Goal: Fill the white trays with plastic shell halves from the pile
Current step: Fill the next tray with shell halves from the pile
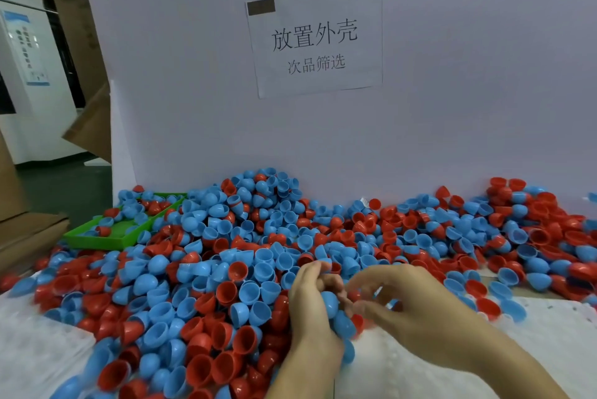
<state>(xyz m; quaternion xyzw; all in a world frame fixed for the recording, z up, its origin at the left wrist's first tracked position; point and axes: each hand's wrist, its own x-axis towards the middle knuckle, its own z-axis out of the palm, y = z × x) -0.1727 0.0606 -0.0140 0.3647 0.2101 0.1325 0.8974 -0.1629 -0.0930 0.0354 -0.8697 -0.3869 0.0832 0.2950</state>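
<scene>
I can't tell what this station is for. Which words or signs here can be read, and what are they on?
"放置外壳": large line on the white paper sheet stuck to the white partition.
"次品筛选": smaller line below it on the same sheet.
Dark patch at the sheet's top left corner: no text readable.
Blue-and-white notice on the far left: too blurred to read.

Two bare hands: left hand [310, 311], right hand [410, 311]. Forearms bare, entering from five o'clock. Edges slightly blurred.

Single head view, looking forward and down, close over hands [355, 308], facing white backboard [452, 108].
</scene>
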